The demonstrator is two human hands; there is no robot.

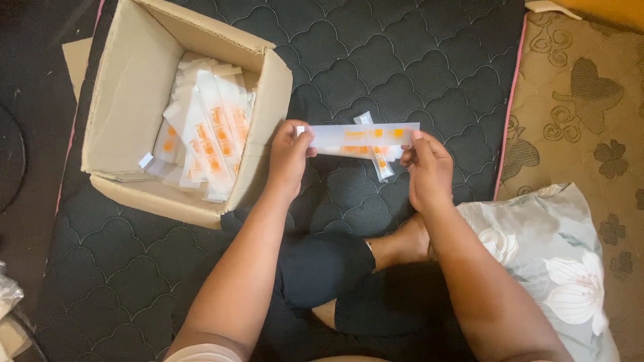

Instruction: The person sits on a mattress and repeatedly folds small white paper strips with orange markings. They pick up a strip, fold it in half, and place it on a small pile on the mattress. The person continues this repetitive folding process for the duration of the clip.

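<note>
As seen from the head camera, looking straight down: left hand [290, 157] pinched shut on the left end of a long white packet [365, 136] with orange markings, right hand [426, 167] pinched shut on the right end, thumbs and fingertips closed narrowly over the edges. Packet held level and crosswise, raised above the surface, roughly mid-frame and just right of the cardboard box [134, 87]. Beneath the held packet, a second small clear sachet [381, 161] with orange print, lying slantwise on the surface; contact with the hands cannot be told. Box open at the top, flaps spread, tilted slightly, filled with a loose heap of similar white-and-orange packets [208, 134]; right-hand flap of the box just beside the left wrist. Supporting surface: dark quilted mattress [402, 53] with a scalloped stitch pattern and a pink piped edge along the right side. Crossed legs in black cloth [322, 275] resting on the mattress below the hands, one bare foot visible between the forearms. Right of the mattress: tan patterned mat [583, 100] with heart and flower motifs. Lower right: pale floral pillow [550, 255], touching the right forearm region. Left margin: dark floor [27, 167], a scrap of cardboard [75, 60] near the box, and crumpled clear plastic [8, 295] at the lower-left edge.
</note>
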